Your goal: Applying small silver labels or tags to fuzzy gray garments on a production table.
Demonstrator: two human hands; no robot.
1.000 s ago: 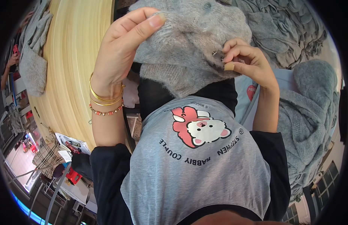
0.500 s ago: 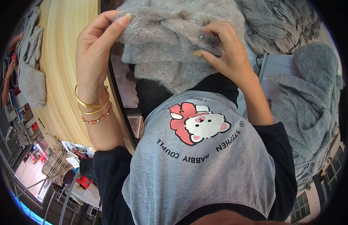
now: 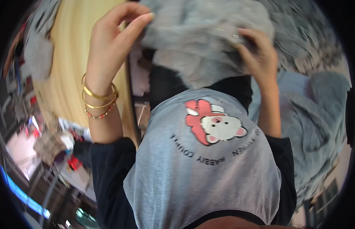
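A fuzzy grey knitted garment (image 3: 208, 30) lies bunched over my lap at the top of the view, its lower corner hanging against my dark trousers. At its left edge, my left hand (image 3: 118, 36) is closed, with thumb and forefinger pinching the knit. My right hand (image 3: 259, 53) grips the garment's right side, thumb and forefinger bent around a fold. A small shiny spot shows at the right forefinger's tip; blur hides what it is. Some of the right fingers are hidden behind the hand.
A pale wooden table (image 3: 70, 49) stands at my left, with another grey knit (image 3: 38, 57) on its far side. Heaped grey knits (image 3: 296, 34) lie at the upper right. More grey garments (image 3: 313, 114) hang over a pale surface beside my right arm.
Both hands and the garment have shifted to the right in the picture, partly because the view itself has moved. Both hands keep to the same parts of the knit. The picture is now blurred.
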